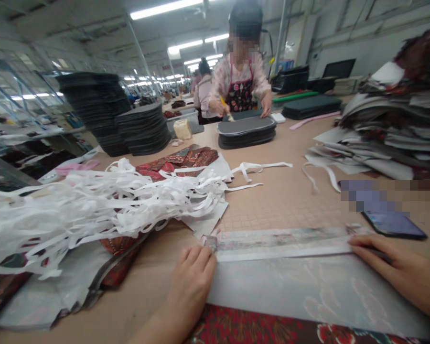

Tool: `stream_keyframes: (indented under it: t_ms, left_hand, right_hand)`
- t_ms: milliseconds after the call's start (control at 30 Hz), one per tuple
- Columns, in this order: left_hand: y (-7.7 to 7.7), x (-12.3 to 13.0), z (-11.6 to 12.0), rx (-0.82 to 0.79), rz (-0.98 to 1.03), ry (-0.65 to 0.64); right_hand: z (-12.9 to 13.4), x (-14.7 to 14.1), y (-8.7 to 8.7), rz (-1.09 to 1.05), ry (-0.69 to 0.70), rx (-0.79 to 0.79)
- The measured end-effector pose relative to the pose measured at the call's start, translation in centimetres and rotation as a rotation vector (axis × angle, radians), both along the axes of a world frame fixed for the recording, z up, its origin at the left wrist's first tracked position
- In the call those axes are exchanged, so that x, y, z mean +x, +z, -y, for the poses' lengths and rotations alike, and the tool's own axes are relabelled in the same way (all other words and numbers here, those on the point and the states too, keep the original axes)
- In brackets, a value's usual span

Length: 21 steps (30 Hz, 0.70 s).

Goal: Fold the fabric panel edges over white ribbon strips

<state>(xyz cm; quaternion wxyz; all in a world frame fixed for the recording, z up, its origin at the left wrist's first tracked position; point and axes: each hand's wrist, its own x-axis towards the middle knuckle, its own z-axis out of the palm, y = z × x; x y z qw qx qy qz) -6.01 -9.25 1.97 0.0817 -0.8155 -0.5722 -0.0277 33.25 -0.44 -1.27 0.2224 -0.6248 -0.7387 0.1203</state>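
Both hands rest on a fabric sheet [308, 291] at the near edge of the desk [283, 196] — the left hand [191, 282] at the left end of a folded strip [283, 243], the right hand [401, 272] at its right end. A phone [394, 224] lies just beyond the right hand. A heap of paper strips [93, 205] lies left of the left hand. Far beyond both hands, across the desk, a co-worker [241, 81] stands behind a stack of pads [246, 131].

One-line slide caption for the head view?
Both hands, left hand and right hand, press a grey sheet flat beside white strips.
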Motion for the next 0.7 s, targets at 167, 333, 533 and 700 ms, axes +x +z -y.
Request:
stream_keyframes:
  t_ms: [167, 333, 533, 700]
  left_hand:
    - [-0.1, 0.0, 0.9, 0.038, -0.219, -0.148]
    - [0.3, -0.3, 0.2, -0.072, -0.249, -0.215]
    - [0.9, 2.9, -2.2, -0.145, -0.205, -0.313]
    - [0.6, 8.1, -4.0, -0.236, -0.087, -0.48]
  right_hand:
    - [0.4, -1.4, 1.7, -0.1, 0.08, -0.027]
    - [0.4, -1.3, 1.4, -0.109, 0.099, -0.027]
    - [0.5, -1.8, 2.1, -0.098, 0.135, -0.043]
    - [0.5, -1.7, 1.7, -0.102, 0.151, -0.007]
